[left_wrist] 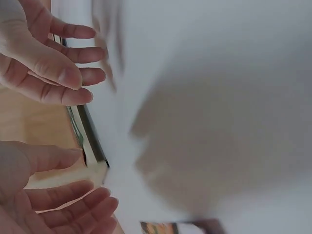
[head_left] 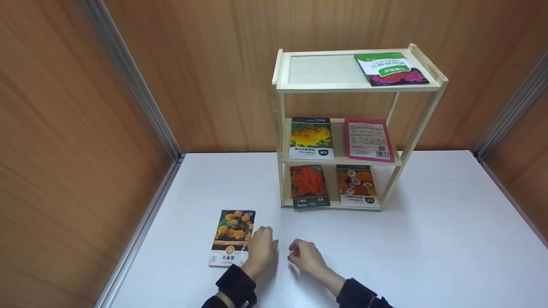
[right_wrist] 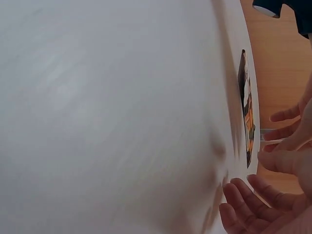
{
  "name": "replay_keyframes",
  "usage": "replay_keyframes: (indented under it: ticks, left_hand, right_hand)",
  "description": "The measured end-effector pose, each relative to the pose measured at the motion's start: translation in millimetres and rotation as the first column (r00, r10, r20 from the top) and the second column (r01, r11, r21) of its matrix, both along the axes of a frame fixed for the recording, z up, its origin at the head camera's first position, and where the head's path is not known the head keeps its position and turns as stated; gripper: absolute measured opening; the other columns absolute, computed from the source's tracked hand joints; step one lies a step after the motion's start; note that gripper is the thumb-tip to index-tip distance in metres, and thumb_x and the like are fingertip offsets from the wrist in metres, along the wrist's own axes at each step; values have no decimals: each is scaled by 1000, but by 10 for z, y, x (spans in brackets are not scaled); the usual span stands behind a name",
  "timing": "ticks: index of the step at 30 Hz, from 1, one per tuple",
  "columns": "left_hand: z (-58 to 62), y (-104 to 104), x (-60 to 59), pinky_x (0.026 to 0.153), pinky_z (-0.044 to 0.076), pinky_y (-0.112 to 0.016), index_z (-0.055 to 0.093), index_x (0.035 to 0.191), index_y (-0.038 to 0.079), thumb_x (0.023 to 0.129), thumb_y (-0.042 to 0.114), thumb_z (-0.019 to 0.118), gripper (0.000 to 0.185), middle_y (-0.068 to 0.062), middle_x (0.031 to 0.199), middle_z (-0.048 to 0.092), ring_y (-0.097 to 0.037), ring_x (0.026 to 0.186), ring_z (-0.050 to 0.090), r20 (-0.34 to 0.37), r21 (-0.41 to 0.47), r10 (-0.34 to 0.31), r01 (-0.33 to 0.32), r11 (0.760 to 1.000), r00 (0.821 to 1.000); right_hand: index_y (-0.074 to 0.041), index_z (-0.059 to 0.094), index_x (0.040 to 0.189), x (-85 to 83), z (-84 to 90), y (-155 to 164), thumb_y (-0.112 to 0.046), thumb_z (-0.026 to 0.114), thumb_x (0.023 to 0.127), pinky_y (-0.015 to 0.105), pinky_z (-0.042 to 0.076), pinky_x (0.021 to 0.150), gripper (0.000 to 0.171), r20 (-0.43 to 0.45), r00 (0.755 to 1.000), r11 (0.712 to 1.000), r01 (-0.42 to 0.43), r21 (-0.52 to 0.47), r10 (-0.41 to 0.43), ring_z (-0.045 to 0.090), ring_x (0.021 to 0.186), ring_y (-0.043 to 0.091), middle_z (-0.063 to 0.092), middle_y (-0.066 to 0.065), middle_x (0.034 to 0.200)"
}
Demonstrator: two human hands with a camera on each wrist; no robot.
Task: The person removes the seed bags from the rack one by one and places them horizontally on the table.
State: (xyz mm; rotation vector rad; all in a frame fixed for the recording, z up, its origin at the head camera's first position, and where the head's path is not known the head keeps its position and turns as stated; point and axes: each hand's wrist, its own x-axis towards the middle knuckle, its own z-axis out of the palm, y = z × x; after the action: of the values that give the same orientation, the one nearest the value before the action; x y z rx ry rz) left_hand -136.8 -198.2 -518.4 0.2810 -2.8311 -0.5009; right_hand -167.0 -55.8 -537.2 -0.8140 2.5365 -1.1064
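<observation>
Both hands hover over the white table with fingers loosely bent and nothing held. My left hand [head_left: 262,247] is beside the right edge of a seed packet [head_left: 233,229] with orange flowers, overlapping that edge in the head view. A short gap to the right, my right hand [head_left: 308,257] faces it. In the left wrist view the left hand [left_wrist: 63,200] shows below and the right hand [left_wrist: 46,63] above, thumbs and fingers apart. The right wrist view shows the right hand [right_wrist: 273,204] with spread fingers, and the orange-flower packet [right_wrist: 246,112] lying flat beyond.
A pale three-tier wooden rack [head_left: 321,70] stands at the back. A green and pink packet [head_left: 391,70] lies on top. Yellow-flower [head_left: 311,139] and pink-edged [head_left: 368,140] packets are on the middle tier, red [head_left: 308,186] and orange-white [head_left: 357,186] ones below. Wood-grain walls enclose the table.
</observation>
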Motion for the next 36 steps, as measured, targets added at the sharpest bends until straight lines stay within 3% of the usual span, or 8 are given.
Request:
replay_keyframes:
  ticks: [4, 7, 12, 17, 27, 31, 36]
  left_hand:
    - [135, 210, -55, 51, 47, -34, 59, 74, 0, 69, 11, 73, 18, -9, 68, 54, -24, 63, 57, 39, -34, -92, 93, 995, 995]
    - [257, 355, -87, 51, 48, -30, 60, 75, 1, 69, 15, 74, 20, -8, 69, 55, -22, 63, 57, 50, -107, -154, 159, 981, 987]
    - [515, 562, -142, 52, 47, -29, 62, 78, 4, 70, 21, 74, 22, -6, 72, 56, -19, 65, 56, 94, -230, -262, 278, 933, 960]
    - [853, 698, -181, 54, 48, -30, 63, 83, 5, 72, 25, 72, 25, -7, 77, 58, -20, 70, 57, 145, -277, -334, 363, 890, 931]
    - [1590, 737, -206, 62, 50, -28, 63, 97, 0, 77, 22, 69, 31, -10, 87, 60, -20, 80, 58, 144, -155, -458, 477, 865, 877]
    - [1922, 744, -230, 64, 50, -27, 62, 101, 0, 78, 23, 68, 32, -8, 90, 60, -17, 82, 57, 174, -69, -471, 488, 870, 865]
    - [2366, 782, -291, 53, 41, -19, 61, 101, 3, 79, 23, 67, 30, -4, 81, 58, -13, 67, 49, 215, 76, -496, 492, 867, 841]
  right_hand:
    - [1, 60, 90, -105, 119, 257, -9, 66, 76, 29, 47, 59, 18, -10, 1000, 999, 8, 41, -8, 56, 68, 17, 59, 4, 76]
    - [0, 60, 93, -186, 253, 421, -9, 66, 76, 31, 49, 61, 21, -4, 1000, 996, 27, 88, -27, 57, 71, 19, 60, 7, 81]
    - [-2, 60, 97, -308, 521, 649, -11, 68, 76, 36, 49, 67, 24, -17, 998, 983, 67, 168, -65, 58, 80, 24, 60, 11, 89]
    - [-4, 61, 98, -386, 832, 846, -12, 70, 75, 38, 48, 71, 26, -71, 996, 972, 69, 226, -54, 57, 85, 25, 60, 8, 90]
    - [2, 58, 102, -598, 1678, 1339, -15, 67, 78, 36, 51, 68, 31, -79, 989, 969, -106, 222, 127, 57, 85, 28, 60, 13, 93]
    - [4, 58, 101, -635, 2032, 1468, -17, 67, 79, 33, 51, 63, 32, -94, 984, 967, -129, 220, 153, 57, 82, 26, 60, 13, 90]
    - [5, 58, 103, -646, 2495, 1544, -21, 67, 79, 33, 51, 62, 36, -154, 975, 952, -111, 286, 160, 58, 79, 24, 60, 11, 87]
